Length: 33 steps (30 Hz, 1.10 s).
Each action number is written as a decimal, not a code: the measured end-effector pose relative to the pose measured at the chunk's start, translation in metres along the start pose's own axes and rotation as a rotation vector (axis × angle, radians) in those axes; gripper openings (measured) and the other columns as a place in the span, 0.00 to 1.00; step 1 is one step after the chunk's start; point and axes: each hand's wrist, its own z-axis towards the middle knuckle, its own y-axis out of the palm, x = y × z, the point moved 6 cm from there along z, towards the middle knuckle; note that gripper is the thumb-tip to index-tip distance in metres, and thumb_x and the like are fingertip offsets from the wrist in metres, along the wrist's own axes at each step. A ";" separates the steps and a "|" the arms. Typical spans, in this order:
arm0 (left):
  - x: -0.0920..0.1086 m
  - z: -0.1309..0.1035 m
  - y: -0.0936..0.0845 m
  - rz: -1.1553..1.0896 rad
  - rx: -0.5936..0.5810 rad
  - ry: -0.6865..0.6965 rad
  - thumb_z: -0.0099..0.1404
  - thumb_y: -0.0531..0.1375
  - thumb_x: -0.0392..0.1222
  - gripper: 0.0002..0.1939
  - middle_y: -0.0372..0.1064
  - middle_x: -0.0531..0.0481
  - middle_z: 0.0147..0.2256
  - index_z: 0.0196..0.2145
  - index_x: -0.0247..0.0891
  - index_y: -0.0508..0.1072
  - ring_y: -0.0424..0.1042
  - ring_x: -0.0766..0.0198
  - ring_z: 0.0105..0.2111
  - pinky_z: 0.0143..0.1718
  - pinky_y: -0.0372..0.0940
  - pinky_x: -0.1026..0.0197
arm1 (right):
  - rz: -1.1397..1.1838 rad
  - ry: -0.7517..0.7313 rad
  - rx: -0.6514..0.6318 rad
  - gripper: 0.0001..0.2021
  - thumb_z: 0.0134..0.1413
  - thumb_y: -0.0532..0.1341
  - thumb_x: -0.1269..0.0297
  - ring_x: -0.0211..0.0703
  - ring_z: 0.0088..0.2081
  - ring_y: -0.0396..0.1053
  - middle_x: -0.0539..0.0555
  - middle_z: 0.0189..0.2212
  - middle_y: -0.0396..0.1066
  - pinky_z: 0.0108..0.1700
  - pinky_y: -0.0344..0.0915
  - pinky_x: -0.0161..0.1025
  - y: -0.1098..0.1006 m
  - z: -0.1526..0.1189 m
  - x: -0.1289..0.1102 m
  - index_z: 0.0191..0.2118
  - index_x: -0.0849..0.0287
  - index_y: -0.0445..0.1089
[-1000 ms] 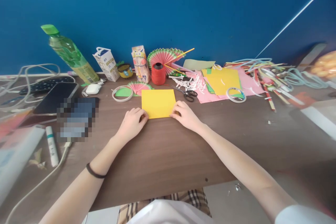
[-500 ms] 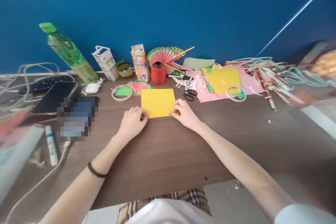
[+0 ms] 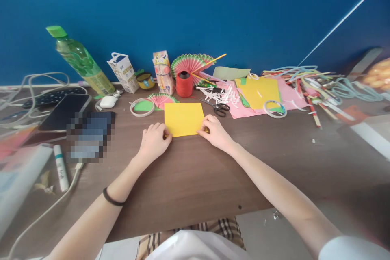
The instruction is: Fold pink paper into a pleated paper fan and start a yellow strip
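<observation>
A rectangular sheet of yellow paper [image 3: 184,119] lies on the brown table in front of me. My left hand [image 3: 154,140] is closed at its near left corner, with thumb and fingers pinching the edge. At the near right corner my right hand [image 3: 215,132] pinches the paper in the same way. Just beyond the sheet's right side rest black-handled scissors [image 3: 221,109]. Behind it stands a red spool of thread [image 3: 184,85], and a folded pink and green paper fan [image 3: 189,65] rises behind the spool.
Rolls of tape [image 3: 141,107] lie left and right of the sheet. Pink paper [image 3: 292,93], white scraps [image 3: 221,96] and colored strips [image 3: 313,101] fill the back right. A green bottle [image 3: 81,63], milk carton [image 3: 124,74], phone [image 3: 63,111] and white marker [image 3: 61,169] are at left.
Both hands stay at the paper's near corners, and the paper lies as before. The whole view shifts very slightly.
</observation>
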 end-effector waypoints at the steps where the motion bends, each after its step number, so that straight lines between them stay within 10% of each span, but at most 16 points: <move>1: -0.001 0.000 0.001 -0.010 -0.006 -0.013 0.58 0.53 0.39 0.06 0.66 0.48 0.30 0.24 0.39 0.60 0.64 0.54 0.35 0.36 0.57 0.52 | -0.009 0.014 0.001 0.09 0.49 0.62 0.66 0.46 0.39 0.60 0.54 0.35 0.61 0.44 0.60 0.46 0.000 0.000 0.000 0.25 0.58 0.60; 18: -0.015 0.000 0.005 -0.159 -0.092 -0.155 0.58 0.53 0.35 0.09 0.66 0.49 0.40 0.37 0.42 0.66 0.59 0.54 0.44 0.43 0.53 0.50 | 0.091 -0.075 -0.134 0.05 0.55 0.56 0.72 0.44 0.42 0.60 0.54 0.38 0.63 0.49 0.58 0.44 -0.008 0.001 0.002 0.35 0.58 0.67; 33: 0.025 -0.019 0.000 0.172 0.154 0.514 0.64 0.49 0.33 0.09 0.70 0.49 0.32 0.33 0.38 0.69 0.63 0.60 0.33 0.33 0.55 0.58 | -0.141 -0.395 -0.089 0.10 0.52 0.55 0.74 0.42 0.34 0.60 0.55 0.32 0.68 0.37 0.56 0.40 -0.006 -0.009 -0.020 0.33 0.59 0.74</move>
